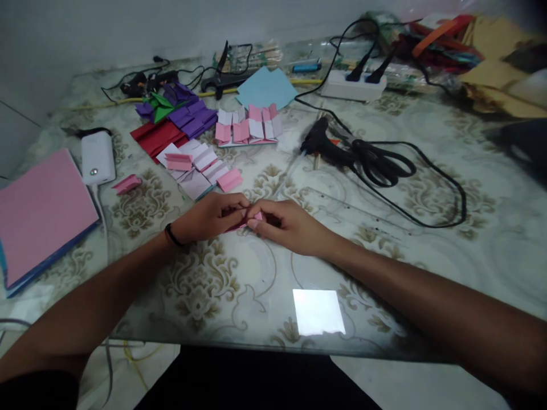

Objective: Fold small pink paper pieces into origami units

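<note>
Between my two hands, low over the middle of the patterned table, is a small piece of folded pink paper (236,226). My left hand (209,217) pinches its left part with thumb and fingers. On the other end, the fingertips of my right hand (287,225) press together. Much of the paper is hidden by my fingers. Just beyond my left hand lie several white and pink folded paper pieces (200,162). A single folded pink piece (127,184) rests farther left.
At left are a stack of pink sheets (43,210) and a white power bank (98,156) with a cable. A black glue gun (325,142) with coiled cord lies right of centre. Behind it sits a white power strip (354,86). Blue paper (267,88) and purple folded pieces (193,118) lie farther back.
</note>
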The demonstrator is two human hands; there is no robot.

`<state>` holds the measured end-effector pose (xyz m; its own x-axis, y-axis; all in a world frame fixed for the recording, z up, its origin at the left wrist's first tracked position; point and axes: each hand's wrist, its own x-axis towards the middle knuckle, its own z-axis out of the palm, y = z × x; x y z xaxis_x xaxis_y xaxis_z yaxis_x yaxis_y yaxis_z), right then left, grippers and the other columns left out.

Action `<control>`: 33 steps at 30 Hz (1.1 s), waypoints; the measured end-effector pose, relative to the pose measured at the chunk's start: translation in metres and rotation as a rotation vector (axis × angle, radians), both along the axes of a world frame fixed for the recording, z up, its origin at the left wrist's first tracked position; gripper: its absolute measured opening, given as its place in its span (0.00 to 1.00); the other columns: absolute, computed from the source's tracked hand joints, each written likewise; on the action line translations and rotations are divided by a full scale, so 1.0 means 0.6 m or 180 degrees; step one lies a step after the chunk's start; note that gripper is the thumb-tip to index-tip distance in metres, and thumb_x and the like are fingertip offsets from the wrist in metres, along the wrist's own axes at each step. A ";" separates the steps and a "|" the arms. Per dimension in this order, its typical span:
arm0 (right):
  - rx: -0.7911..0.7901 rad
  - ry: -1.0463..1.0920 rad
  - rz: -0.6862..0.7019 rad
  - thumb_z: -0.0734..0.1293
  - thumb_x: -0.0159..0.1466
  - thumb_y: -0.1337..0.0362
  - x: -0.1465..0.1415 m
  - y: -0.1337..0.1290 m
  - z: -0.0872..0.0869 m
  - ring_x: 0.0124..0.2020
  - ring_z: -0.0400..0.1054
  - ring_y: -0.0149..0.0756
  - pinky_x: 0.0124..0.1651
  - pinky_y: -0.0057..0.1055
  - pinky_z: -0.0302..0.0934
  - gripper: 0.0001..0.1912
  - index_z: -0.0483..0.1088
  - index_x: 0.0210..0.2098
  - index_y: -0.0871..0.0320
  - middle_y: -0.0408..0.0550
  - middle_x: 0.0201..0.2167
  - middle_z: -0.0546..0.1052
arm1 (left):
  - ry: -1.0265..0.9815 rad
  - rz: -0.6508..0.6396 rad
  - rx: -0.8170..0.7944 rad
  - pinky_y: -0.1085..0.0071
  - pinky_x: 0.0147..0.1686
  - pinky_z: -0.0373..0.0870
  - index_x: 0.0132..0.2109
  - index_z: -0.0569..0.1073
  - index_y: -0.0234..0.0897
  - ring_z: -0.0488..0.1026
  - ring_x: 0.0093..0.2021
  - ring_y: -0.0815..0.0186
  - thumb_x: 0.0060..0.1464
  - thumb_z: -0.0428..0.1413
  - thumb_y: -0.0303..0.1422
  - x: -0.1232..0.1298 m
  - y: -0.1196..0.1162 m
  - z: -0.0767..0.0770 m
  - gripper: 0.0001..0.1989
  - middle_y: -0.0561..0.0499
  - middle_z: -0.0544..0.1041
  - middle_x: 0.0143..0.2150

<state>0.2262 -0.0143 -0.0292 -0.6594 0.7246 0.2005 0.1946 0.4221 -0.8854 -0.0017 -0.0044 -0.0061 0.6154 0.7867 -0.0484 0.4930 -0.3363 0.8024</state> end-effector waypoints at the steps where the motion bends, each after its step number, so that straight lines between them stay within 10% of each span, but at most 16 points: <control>1: 0.0006 -0.0001 -0.0001 0.66 0.73 0.57 0.000 0.000 0.000 0.25 0.57 0.25 0.30 0.24 0.51 0.12 0.74 0.39 0.59 0.37 0.24 0.67 | 0.0003 0.0001 0.0000 0.75 0.32 0.63 0.42 0.77 0.35 0.69 0.29 0.72 0.64 0.55 0.36 0.000 0.000 -0.001 0.09 0.55 0.78 0.29; 33: 0.0029 0.0081 -0.0036 0.70 0.72 0.54 0.005 -0.002 0.000 0.24 0.60 0.24 0.28 0.22 0.52 0.15 0.75 0.39 0.60 0.37 0.22 0.70 | -0.0180 -0.0033 0.0054 0.75 0.29 0.60 0.40 0.77 0.34 0.66 0.26 0.73 0.63 0.56 0.35 0.002 0.002 -0.007 0.09 0.56 0.75 0.26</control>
<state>0.2293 -0.0153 -0.0291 -0.6456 0.7301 0.2238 0.1768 0.4280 -0.8863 -0.0007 -0.0029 -0.0101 0.6250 0.7806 -0.0001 0.4435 -0.3550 0.8230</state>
